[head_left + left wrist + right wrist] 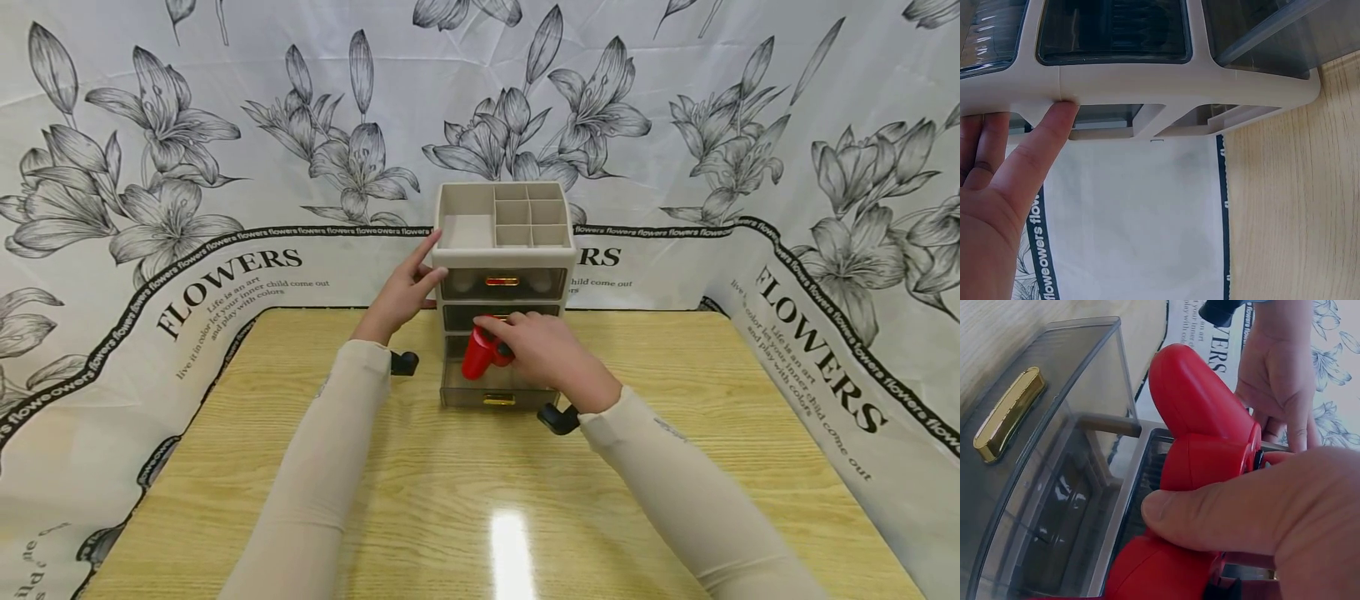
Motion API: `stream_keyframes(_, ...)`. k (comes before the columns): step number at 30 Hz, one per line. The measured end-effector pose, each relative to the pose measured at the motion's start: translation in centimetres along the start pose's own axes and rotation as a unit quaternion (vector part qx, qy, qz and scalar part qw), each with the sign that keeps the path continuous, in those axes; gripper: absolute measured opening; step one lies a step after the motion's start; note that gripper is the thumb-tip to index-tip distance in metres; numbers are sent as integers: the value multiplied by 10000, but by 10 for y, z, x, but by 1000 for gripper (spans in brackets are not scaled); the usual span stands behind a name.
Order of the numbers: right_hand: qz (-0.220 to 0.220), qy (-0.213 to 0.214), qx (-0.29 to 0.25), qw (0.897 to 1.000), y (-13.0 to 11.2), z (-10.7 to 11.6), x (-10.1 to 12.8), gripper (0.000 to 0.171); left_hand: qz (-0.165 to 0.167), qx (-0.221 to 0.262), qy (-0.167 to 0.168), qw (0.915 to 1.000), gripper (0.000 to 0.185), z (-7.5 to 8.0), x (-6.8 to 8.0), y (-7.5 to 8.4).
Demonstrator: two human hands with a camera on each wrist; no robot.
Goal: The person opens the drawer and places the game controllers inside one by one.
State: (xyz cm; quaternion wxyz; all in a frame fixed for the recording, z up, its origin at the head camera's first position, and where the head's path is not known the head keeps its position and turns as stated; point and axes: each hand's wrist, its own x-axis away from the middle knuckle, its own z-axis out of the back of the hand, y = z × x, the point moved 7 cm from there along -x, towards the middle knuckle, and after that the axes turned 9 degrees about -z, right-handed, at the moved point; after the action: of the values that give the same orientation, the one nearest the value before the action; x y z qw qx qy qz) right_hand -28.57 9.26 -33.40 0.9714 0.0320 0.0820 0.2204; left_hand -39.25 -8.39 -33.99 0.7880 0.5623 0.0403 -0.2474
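Note:
A beige desktop drawer cabinet (504,253) has its bottom drawer (465,397) pulled out; the drawer is see-through grey with a gold handle (1010,415). Over that drawer, my right hand (551,354) grips a red game controller (477,353), tilted, its thumb across the red body (1200,464) in the right wrist view. Black parts show on the controller's far side. My left hand (403,296) rests against the cabinet's left side, fingers extended; in the left wrist view its thumb (1054,128) touches the frame's edge. The right fingertips are mostly hidden behind the controller.
The cabinet's upper drawers (461,285) are closed, and its top has an open divided tray (468,225). It stands at the back of a wooden table (420,500), close to a flower-printed cloth (360,275). Black camera mounts (557,418) hang under both wrists.

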Motion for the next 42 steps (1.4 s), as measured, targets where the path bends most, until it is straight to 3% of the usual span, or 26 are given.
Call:
stream_keyframes(8,16,137,5,9999,-4,-6,-9,65,61,-12,11,10000,61,1,0,2)
stream_keyframes(17,75,357,152,9992,-5,-14,-13,67,239,114,-136,9996,64,0,8,25)
stream_keyframes(30,145,435,121,9989,-10,-26,-16,61,-8,-23,60,10000,62,2,-3,-1)
stream_keyframes(35,58,297,142,9994,-9,-37,-17,60,87,60,2,9999,62,1,-1,0)
stream_keyframes(39,-3,187,92,9998,-9,-43,-17,58,206,107,-108,9997,64,0,6,16)
stream_keyframes(42,-42,105,52,9999,-9,-46,-18,58,172,63,-100,9998,63,0,6,15)
